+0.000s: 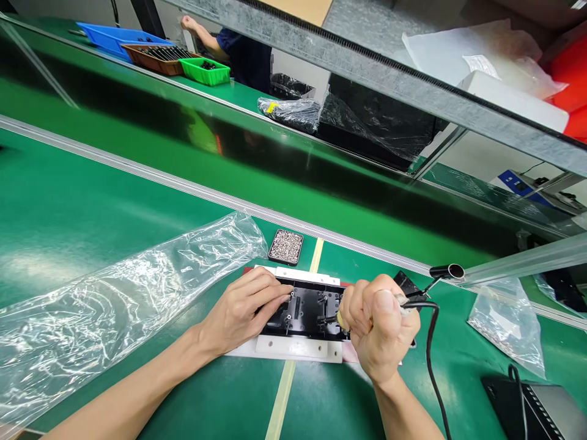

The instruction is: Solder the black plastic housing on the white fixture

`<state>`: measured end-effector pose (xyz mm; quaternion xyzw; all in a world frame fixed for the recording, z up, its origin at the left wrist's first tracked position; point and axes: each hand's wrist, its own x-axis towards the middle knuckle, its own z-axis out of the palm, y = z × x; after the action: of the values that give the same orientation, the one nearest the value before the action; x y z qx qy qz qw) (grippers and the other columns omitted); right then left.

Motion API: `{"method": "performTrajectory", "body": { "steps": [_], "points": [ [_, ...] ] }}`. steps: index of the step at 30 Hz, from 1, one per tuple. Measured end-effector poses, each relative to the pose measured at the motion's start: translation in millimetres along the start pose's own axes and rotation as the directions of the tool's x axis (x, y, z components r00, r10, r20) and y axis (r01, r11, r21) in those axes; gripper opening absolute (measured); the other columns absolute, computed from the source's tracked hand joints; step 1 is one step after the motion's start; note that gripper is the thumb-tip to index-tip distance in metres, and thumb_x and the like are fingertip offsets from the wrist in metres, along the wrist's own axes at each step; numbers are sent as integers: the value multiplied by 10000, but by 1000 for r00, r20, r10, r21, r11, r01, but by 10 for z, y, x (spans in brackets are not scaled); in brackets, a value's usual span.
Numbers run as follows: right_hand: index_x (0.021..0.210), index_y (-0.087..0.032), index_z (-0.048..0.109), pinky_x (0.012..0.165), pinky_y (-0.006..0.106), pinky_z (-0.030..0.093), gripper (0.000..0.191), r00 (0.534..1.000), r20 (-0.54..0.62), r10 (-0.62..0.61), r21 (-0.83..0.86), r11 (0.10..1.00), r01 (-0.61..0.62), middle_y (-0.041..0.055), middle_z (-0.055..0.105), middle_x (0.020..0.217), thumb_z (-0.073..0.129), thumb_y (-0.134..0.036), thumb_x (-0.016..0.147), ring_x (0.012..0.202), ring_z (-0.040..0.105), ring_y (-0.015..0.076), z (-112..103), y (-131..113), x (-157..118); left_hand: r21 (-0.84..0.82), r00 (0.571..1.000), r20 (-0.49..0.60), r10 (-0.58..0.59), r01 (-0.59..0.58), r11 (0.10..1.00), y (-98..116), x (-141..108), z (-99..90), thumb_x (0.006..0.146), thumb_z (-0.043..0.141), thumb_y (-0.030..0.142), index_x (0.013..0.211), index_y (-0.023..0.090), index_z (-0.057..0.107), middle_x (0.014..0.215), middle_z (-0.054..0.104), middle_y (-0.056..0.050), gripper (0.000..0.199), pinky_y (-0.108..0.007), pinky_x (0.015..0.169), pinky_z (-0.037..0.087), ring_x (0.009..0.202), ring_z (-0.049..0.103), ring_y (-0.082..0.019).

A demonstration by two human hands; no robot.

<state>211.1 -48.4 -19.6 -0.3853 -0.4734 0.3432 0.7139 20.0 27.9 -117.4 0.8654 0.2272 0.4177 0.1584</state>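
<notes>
A black plastic housing [300, 311] with small posts inside lies in a white fixture [293, 347] on the green bench. My left hand [250, 302] reaches over its left end, thumb and fingertips drawn together at a post; anything tiny between them is too small to make out. My right hand [380, 324] is wrapped round a corded soldering iron [340, 320], whose tip end points left, low over the housing. Its black cord [431, 342] leaves the top of the fist. Beyond the fixture sits a small black tray [285, 247] full of tiny metal pieces.
A clear plastic bag [137, 299] covers the left bench. An iron stand [447, 272] stands behind my right hand, with a bag of small parts [507, 324] and a black device [532, 403] farther right. Across the divider are bins [205, 72] and a person's arm [204, 40].
</notes>
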Motion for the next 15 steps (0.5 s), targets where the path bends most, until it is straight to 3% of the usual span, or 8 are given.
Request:
{"method": "performTrajectory", "body": {
  "steps": [15],
  "points": [
    [656, -149, 341, 400, 129, 296, 432, 1000, -7, 0, 6, 1000, 0, -46, 293, 503, 517, -300, 1020, 436, 304, 40, 7, 1, -10, 9, 1000, 4, 2, -2, 1000, 2, 16, 4, 848, 701, 63, 1181, 182, 672, 1003, 682, 7, 355, -224, 867, 489, 983, 552, -65]
  ]
}}
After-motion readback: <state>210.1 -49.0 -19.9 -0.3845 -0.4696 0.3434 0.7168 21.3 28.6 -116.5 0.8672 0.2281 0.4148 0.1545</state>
